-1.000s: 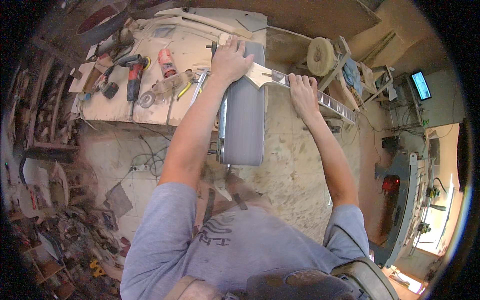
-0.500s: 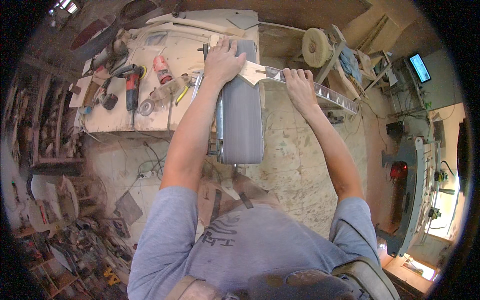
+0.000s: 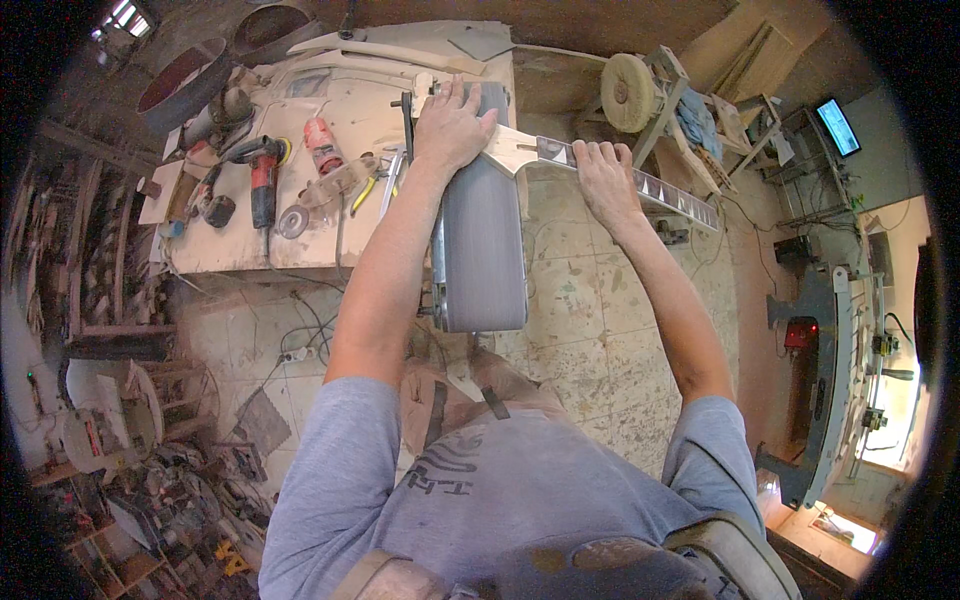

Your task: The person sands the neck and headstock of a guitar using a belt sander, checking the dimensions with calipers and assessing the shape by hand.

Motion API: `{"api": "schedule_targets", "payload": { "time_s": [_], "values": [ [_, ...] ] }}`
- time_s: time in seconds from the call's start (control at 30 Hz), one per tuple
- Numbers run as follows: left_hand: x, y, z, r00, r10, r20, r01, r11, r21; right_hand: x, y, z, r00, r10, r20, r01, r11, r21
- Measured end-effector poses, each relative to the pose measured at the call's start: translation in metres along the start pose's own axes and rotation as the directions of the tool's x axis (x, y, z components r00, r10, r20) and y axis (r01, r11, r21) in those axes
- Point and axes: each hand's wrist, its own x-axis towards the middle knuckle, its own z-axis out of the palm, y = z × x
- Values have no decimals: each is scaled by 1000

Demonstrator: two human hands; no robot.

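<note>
A guitar neck [image 3: 515, 151] with a pale wooden headstock and a dark, inlaid fingerboard lies crosswise over a belt sander [image 3: 485, 255]. The headstock rests on the grey belt, and the fingerboard faces up. My left hand [image 3: 453, 132] lies on the headstock with its fingers stretched out flat, covering most of it. My right hand [image 3: 607, 180] is closed around the neck, off the belt's right side. Beyond that hand, the fingerboard's far end sticks out to the right.
Left of the sander, a workbench [image 3: 230, 245] carries a red-and-black angle grinder [image 3: 264, 185], a red bottle [image 3: 322, 145] and yellow-handled pliers [image 3: 363, 194]. A round buffing wheel [image 3: 629, 92] stands at the back right. Cables [image 3: 310, 330] run over the tiled floor.
Both hands and the guitar neck have shifted slightly to the right across the belt. My hold looks the same. The whole view has moved a little.
</note>
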Motion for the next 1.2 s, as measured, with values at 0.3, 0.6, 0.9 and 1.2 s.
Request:
{"api": "schedule_targets", "payload": {
  "time_s": [0.3,0.6,0.9,1.2],
  "values": [
    [0,4,0,1000,-23,14,23,1000,-18,1,5,-3,1000,-24,20,25,999,-28],
    [0,4,5,999,-35,3,35,999,-16,3,10,1,998,-63,-11,63,998,-26],
    [-3,6,0,999,-33,18,33,999,1,2,11,0,994,-89,-67,86,995,-40],
    [-8,-2,-1,997,-70,-42,70,998,0,11,2,5,999,-29,-43,30,999,16]
  ]
}}
